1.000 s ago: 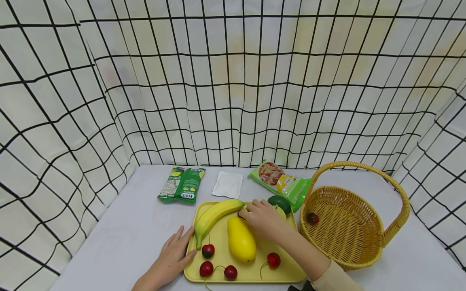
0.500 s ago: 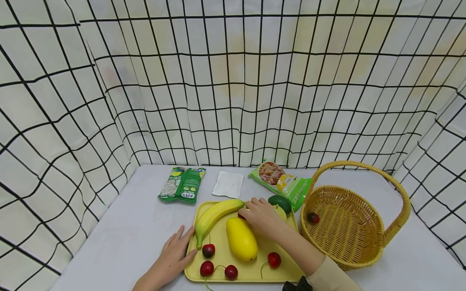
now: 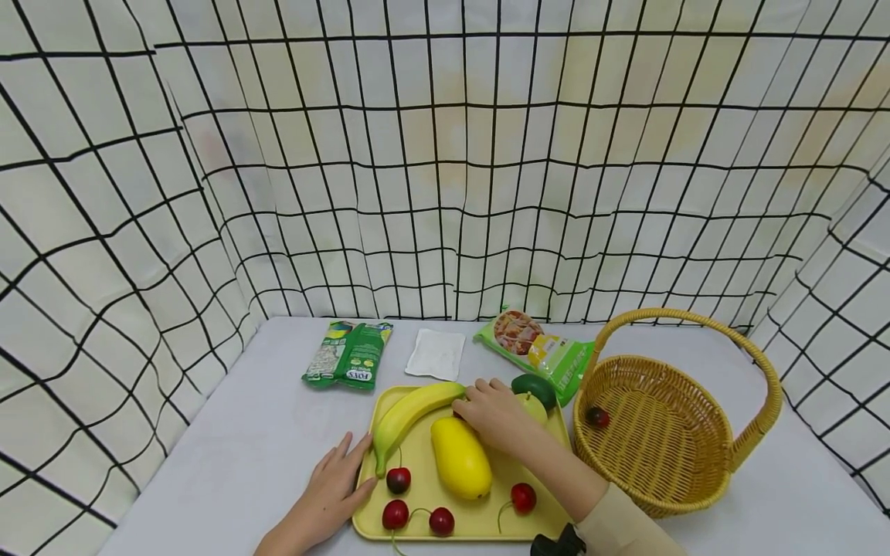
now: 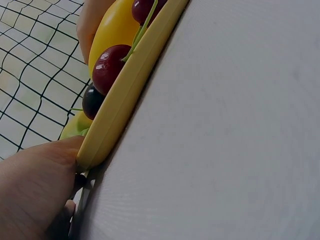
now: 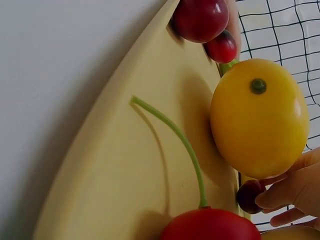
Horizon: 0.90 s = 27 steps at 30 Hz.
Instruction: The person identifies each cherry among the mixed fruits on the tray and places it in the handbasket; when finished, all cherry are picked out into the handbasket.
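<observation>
My left hand (image 3: 332, 485) rests at the left rim of a yellow tray (image 3: 501, 529), fingers fairly straight. In the left wrist view its thumb (image 4: 60, 150) lies against the tray's corner. My right hand (image 3: 495, 415) reaches over the tray's far side and pinches a dark red cherry (image 5: 250, 196), seen in the right wrist view and mostly covered in the head view. Just below that hand lies a yellow papaya-shaped fruit (image 3: 461, 459). A banana (image 3: 410, 413) lies along the tray's upper left. Several more cherries with green stems, one of them a red cherry (image 3: 523, 498), lie toward the front.
A wicker basket (image 3: 653, 455) with a tall handle stands right of the tray, one dark cherry (image 3: 597, 418) inside. An avocado-like green fruit (image 3: 535, 389) sits at the tray's back right. Behind are a green packet (image 3: 351, 354), a white square (image 3: 436, 354) and another green packet (image 3: 545, 347).
The right forearm and sleeve have shifted slightly left, and the right hand has moved a little. The yellow fruit has turned slightly, its top end shifting left. The left hand stays in place.
</observation>
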Available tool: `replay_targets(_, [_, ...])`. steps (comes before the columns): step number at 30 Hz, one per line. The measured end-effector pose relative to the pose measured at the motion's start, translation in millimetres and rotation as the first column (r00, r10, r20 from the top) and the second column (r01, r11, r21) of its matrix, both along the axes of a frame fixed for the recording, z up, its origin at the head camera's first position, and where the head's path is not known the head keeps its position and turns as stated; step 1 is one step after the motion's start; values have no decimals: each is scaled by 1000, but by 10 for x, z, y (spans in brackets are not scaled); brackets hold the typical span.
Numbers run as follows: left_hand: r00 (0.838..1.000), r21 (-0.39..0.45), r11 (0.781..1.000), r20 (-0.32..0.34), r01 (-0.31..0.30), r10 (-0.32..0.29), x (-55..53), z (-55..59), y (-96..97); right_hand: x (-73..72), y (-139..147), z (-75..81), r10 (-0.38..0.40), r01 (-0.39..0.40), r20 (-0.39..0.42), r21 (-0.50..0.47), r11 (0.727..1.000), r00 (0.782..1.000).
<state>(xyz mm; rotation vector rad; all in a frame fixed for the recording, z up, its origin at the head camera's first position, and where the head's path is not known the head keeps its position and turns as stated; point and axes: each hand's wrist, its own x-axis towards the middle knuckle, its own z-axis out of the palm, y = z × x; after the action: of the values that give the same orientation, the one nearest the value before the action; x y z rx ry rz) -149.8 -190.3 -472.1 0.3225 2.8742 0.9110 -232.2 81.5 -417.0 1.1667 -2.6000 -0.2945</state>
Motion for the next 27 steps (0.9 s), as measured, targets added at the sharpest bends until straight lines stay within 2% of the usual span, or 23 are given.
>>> replay_targets(6, [1000,14,1000,26,-7,6,9,-4,0,-15,-29,-7,-30,30,-3,11,999,1000])
replay_targets(17, [999,11,1000,33,-13,12,4,14,5,-33,-56,10,-84,83,43,44,996,995])
replay_targets(27, [1000,14,1000,26,-1,1,-6,-2,-13,-22,-51,13,-47,49,-40,38,998,998])
